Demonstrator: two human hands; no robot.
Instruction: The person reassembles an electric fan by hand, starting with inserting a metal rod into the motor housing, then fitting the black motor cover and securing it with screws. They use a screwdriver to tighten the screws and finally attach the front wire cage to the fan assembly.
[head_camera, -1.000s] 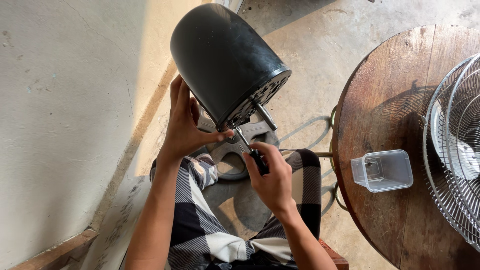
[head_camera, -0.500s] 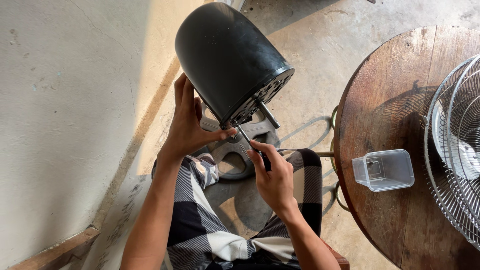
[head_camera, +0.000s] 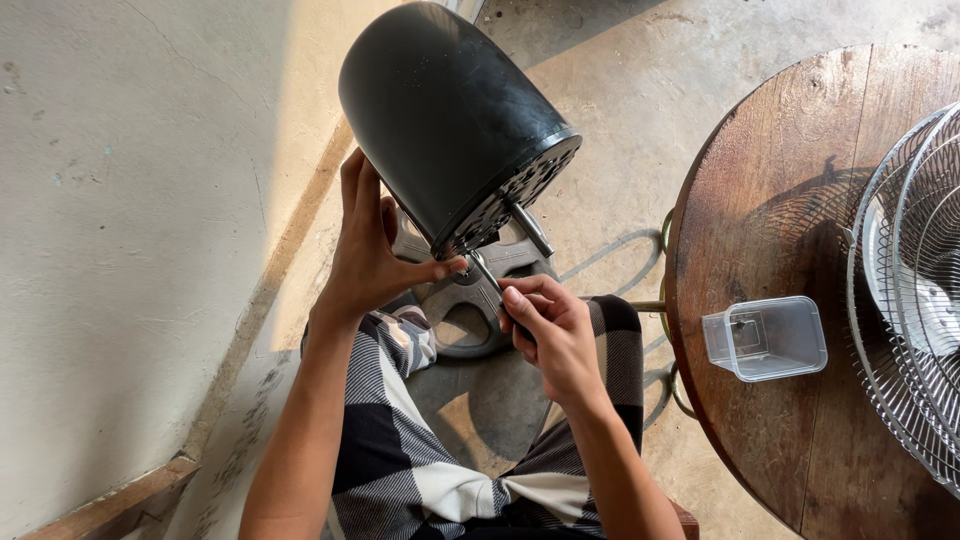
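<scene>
A black rounded fan motor housing (head_camera: 450, 120) is tilted up over my lap, its vented face and metal shaft (head_camera: 529, 229) pointing down and right. My left hand (head_camera: 372, 250) grips the housing's lower left edge, thumb on the rim. My right hand (head_camera: 548, 335) holds a screwdriver (head_camera: 487, 272), its tip set against the vented face near the rim. Below them lies a grey fan base part (head_camera: 480, 300) on the floor, partly hidden by both hands.
A round wooden table (head_camera: 790, 220) stands at the right with a clear plastic container (head_camera: 766, 337) and wire fan grilles (head_camera: 910, 290) on it. A pale wall (head_camera: 130, 200) runs along the left. My legs in black-and-white checked cloth (head_camera: 400, 440) are below.
The housing has shifted slightly up and to the right in my left hand. My right hand with the screwdriver has stayed at the vented face.
</scene>
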